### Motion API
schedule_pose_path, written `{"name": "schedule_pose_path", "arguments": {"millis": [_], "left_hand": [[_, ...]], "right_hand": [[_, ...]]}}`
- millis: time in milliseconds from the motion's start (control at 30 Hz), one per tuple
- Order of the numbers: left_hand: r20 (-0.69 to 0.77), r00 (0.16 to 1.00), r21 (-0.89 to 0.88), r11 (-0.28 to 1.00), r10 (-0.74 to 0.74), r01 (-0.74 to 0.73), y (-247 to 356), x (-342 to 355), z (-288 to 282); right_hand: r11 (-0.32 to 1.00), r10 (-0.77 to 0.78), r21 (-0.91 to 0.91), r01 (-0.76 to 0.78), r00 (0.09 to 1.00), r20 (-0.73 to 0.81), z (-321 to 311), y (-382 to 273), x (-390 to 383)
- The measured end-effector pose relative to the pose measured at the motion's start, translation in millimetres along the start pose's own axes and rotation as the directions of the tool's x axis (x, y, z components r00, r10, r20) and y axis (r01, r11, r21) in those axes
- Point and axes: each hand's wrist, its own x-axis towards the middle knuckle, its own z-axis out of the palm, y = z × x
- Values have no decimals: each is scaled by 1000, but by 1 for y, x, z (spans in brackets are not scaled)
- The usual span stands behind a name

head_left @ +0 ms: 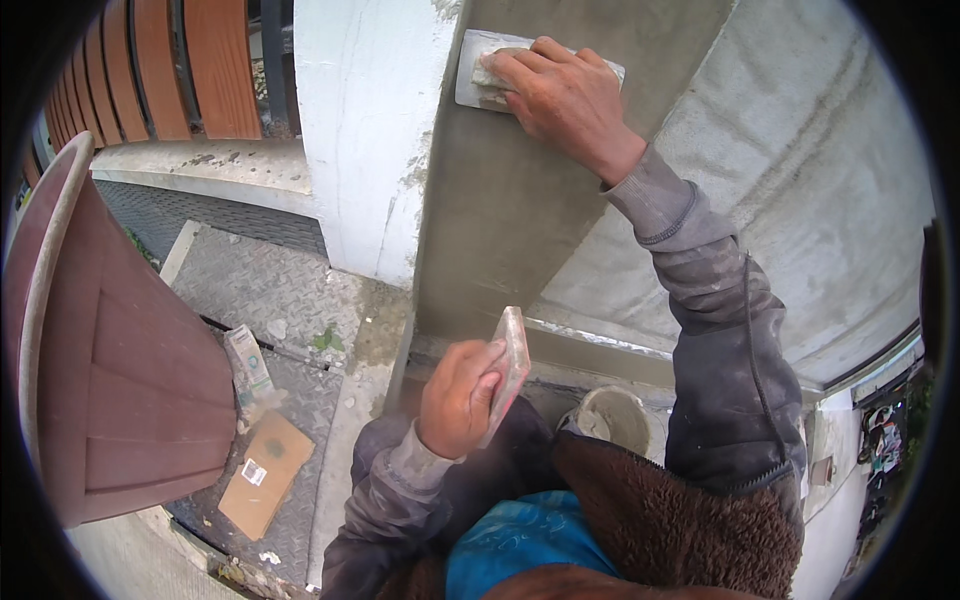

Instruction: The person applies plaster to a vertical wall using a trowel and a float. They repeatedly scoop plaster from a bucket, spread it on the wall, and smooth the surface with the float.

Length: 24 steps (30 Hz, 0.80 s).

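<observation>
the plastering trowel (484, 94) is at twelve o'clock, its blade seemingly flat against a strip of smooth, wet-looking grey render (505, 210). the right hand (568, 100) grasps its handle from above. near the centre, toward six, the left hand (458, 398) is clasped round a small flat board (513, 368), tilted nearly edge-on; whether it carries mortar i cannot tell. the step looks like smoothing the strip; the next move probably calls for even pressure and a slightly raised leading edge, keeping clear of the white pillar (365, 130) at eleven. a bucket (618, 415) of grey mix stands between four and five, a paler grey wall surface (810, 170) lies at two, flattened cardboard (265, 475) at eight, and a maroon planter (150, 370) at nine.
</observation>
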Motion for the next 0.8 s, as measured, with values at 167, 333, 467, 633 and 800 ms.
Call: {"name": "schedule_pose_path", "arguments": {"millis": [167,333,467,633,800], "left_hand": [[5,1000,16,1000,8,-8,-4,1,1],[11,1000,10,1000,-10,9,-6,-2,1],[15,999,4,999,-32,32,-4,-3,-2],[27,999,1,1000,-19,19,-5,-1,4],[26,999,3,999,-43,43,-5,0,2]], "right_hand": [[997,69,41,-63,983,-170,-26,18,23],[997,36,73,-23,984,-172,-36,26,46],[995,22,98,-12,994,-104,-20,7,29],[987,-28,154,36,998,-55,18,-28,-25],[995,89,55,-81,986,-143,-30,11,24]]}}
